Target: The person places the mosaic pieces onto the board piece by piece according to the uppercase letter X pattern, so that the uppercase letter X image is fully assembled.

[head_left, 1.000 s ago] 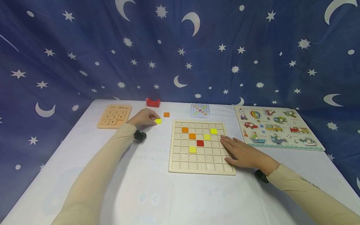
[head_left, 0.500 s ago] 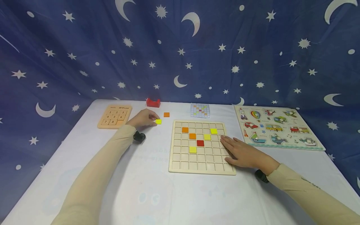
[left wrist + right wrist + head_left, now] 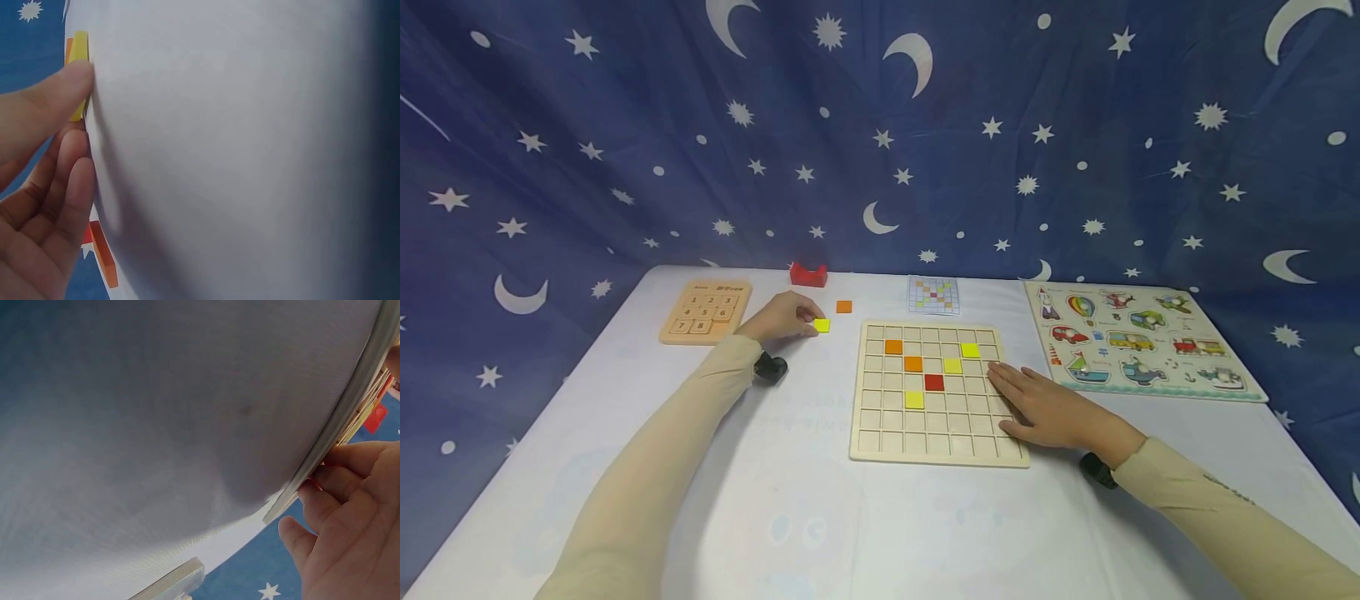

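My left hand [image 3: 784, 316] pinches a small yellow square tile [image 3: 822, 326] just left of the gridded wooden board. In the left wrist view the thumb [image 3: 76, 76] lies across the yellow tile's face, and the tile stands close over the white cloth. An orange tile [image 3: 844, 307] lies a little beyond it. The wooden grid board [image 3: 940, 450] carries yellow tiles, two orange tiles and one red tile [image 3: 934, 382] in its squares. My right hand [image 3: 1047, 408] rests with extended fingers on the board's right edge; the right wrist view shows its fingers [image 3: 350, 459] along that edge.
Left of the left hand lies a wooden number puzzle [image 3: 703, 312]. Farther back are a red holder [image 3: 808, 275] and a printed colour-grid card [image 3: 933, 295]. A picture puzzle board [image 3: 1138, 342] lies at the right. A starry blue cloth [image 3: 880, 167] hangs behind the table.
The left hand has shifted very slightly nearer with the yellow tile. The right hand and the tiles on the board stay where they were.
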Tool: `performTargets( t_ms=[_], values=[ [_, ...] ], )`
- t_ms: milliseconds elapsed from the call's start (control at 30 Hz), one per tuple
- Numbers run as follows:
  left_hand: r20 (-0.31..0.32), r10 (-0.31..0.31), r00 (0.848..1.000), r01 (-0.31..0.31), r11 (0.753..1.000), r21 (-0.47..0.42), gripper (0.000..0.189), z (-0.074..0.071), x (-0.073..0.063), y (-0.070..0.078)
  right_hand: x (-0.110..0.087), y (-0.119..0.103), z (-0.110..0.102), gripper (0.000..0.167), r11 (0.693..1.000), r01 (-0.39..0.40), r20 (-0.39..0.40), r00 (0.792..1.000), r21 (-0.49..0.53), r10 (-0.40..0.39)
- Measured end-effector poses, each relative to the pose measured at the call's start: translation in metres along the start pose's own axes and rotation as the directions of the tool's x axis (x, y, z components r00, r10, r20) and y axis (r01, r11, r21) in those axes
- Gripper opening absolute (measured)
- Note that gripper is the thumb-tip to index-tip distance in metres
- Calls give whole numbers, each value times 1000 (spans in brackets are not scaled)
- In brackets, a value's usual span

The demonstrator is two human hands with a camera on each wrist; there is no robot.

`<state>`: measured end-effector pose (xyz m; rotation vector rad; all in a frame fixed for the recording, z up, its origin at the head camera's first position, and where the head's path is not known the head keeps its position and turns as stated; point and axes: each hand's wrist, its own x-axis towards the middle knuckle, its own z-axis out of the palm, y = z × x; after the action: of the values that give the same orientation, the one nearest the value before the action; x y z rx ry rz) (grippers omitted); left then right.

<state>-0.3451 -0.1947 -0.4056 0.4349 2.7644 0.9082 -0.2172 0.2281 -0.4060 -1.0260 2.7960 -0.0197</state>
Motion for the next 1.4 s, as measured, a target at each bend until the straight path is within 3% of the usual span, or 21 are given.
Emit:
performTargets(
  t_ms=[433, 700, 1033, 1400],
  values=[
    [-23, 37, 999, -37, 999, -2, 31, 1, 1, -2, 0, 0, -2, 74, 1000, 11, -7, 1000, -14, -11],
    [-48, 117, 992, -118, 993, -26, 29, -1, -8, 6, -1, -1, -2, 73, 1000, 11, -7, 1000, -9, -11],
    [-46, 196, 980, -199, 976, -90, 31, 3, -26, 30, -1, 0, -1, 73, 1000, 13, -5, 1000, -11, -13],
    [-2, 262, 965, -262, 964, -42, 30, 20, -46, 59, -1, 1, 0, 72, 1000, 16, -8, 1000, -10, -17]
  ],
)
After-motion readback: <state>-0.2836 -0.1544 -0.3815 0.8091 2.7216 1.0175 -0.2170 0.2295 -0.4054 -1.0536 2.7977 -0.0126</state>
